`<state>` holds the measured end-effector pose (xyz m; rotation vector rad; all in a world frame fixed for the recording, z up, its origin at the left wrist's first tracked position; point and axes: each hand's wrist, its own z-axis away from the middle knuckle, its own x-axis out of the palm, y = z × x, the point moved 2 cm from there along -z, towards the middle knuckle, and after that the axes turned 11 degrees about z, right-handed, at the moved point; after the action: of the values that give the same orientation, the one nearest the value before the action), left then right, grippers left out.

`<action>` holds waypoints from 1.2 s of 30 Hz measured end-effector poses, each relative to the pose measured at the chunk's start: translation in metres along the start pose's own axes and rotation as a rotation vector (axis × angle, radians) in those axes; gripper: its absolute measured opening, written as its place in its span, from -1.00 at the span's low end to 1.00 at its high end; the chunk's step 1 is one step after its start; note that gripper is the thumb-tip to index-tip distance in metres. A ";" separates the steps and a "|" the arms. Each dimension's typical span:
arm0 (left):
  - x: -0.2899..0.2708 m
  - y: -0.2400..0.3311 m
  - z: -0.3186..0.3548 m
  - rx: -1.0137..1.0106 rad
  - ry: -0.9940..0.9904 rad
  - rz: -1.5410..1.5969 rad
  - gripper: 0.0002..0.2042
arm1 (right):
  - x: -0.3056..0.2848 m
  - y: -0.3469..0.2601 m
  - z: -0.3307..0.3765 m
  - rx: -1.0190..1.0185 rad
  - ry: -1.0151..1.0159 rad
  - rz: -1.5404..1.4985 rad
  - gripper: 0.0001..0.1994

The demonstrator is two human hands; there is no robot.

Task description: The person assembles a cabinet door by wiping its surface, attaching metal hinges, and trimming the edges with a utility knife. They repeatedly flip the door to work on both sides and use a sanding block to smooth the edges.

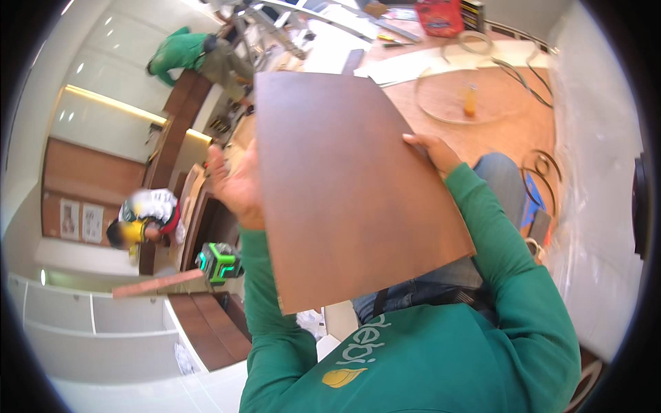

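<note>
Noting position of the dark-brown wood-look panel [358, 199]: raised in front of the torso, broad face up toward the head camera, directly between the two hands. Its long axis appears to run away from the body, skewed a little; the near edge slants over the lap, the far edge is shorter in this view, perhaps from foreshortening.

Right hand [435, 153]: at the right-hand edge, somewhat beyond mid-length. Grip narrow, a digit laid over the rim; remaining fingers hidden below, so underside contact cannot be told. From this grip the panel extends leftward, with more of its length toward the body than away.

Left hand [239, 186]: beside the left-hand edge, about mid-length, palm turned up and fingers spread, not curled around the rim. Part is covered by the panel; cannot tell whether it bears weight. Panel lies immediately to its right. Both hands close; right has the clearer hold.

Surroundings: green-and-black laser level [219, 263] near the left forearm; orange bottle [470, 101] on plywood sheeting [506, 127], beyond the right hand.
</note>
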<state>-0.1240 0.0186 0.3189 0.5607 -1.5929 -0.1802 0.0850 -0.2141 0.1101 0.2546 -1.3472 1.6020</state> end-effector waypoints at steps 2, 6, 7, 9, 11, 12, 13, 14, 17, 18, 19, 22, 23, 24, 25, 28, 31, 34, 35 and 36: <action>0.009 -0.006 -0.005 0.046 0.009 0.023 0.11 | 0.011 0.006 0.001 -0.063 0.002 0.220 -0.58; 0.020 -0.014 -0.011 0.057 -0.044 -0.051 0.08 | 0.021 0.015 0.001 0.010 -0.097 0.072 -0.50; 0.022 -0.017 -0.012 0.052 -0.057 -0.094 0.08 | 0.020 0.016 0.000 0.003 -0.086 0.071 -0.48; 0.025 -0.021 -0.012 0.107 0.047 -0.218 0.07 | 0.019 0.021 -0.006 -0.007 -0.074 0.118 -0.46; 0.034 -0.029 -0.013 0.023 -0.049 -0.281 0.03 | 0.020 0.028 -0.016 -0.021 -0.056 0.215 -0.44; 0.038 -0.034 -0.014 -0.003 -0.049 -0.393 0.02 | 0.022 0.033 -0.020 0.018 -0.112 0.196 -0.39; 0.043 -0.038 -0.015 -0.033 -0.076 -0.489 0.02 | 0.023 0.039 -0.023 0.057 -0.153 0.175 -0.34; 0.047 -0.040 -0.017 -0.108 -0.070 -0.663 0.01 | 0.021 0.044 -0.024 0.092 -0.201 0.154 -0.29; 0.050 -0.058 -0.031 -0.098 -0.051 -1.109 0.04 | 0.005 0.055 -0.017 0.013 -0.210 0.309 -0.30; 0.049 -0.063 -0.036 -0.051 -0.033 -1.128 0.07 | -0.001 0.058 -0.016 0.006 -0.204 0.345 -0.31; 0.047 -0.069 -0.046 -0.011 0.019 -1.160 0.10 | -0.008 0.061 -0.011 0.063 -0.228 0.290 -0.32; 0.033 -0.086 -0.079 0.157 0.127 -1.174 0.28 | -0.006 0.075 -0.013 0.305 -0.590 -0.207 -0.31; 0.027 -0.090 -0.087 0.207 0.153 -1.194 0.29 | -0.006 0.080 -0.016 0.393 -0.581 -0.274 -0.27; 0.020 -0.093 -0.092 0.232 0.206 -1.223 0.31 | -0.005 0.082 -0.019 0.412 -0.625 -0.298 -0.27; 0.014 -0.093 -0.097 0.246 0.269 -1.252 0.32 | -0.003 0.085 -0.021 0.437 -0.650 -0.319 -0.27; 0.000 -0.097 -0.106 0.276 0.256 -1.047 0.34 | 0.000 0.090 -0.024 0.485 -0.699 -0.368 -0.27; -0.006 -0.097 -0.104 0.340 0.287 -1.006 0.34 | 0.001 0.094 -0.022 0.496 -0.701 -0.356 -0.26; -0.009 -0.094 -0.099 0.392 0.326 -0.979 0.32 | 0.004 0.097 -0.022 0.512 -0.691 -0.343 -0.26; -0.010 -0.094 -0.097 0.393 0.339 -0.971 0.31 | 0.006 0.098 -0.023 0.517 -0.688 -0.338 -0.26; -0.011 -0.093 -0.097 0.396 0.354 -0.963 0.30 | 0.007 0.098 -0.022 0.509 -0.689 -0.323 -0.26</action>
<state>-0.0076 -0.0362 0.2797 1.5571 -0.9061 -0.4541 0.0152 -0.1815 0.0446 1.3614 -1.2626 1.6102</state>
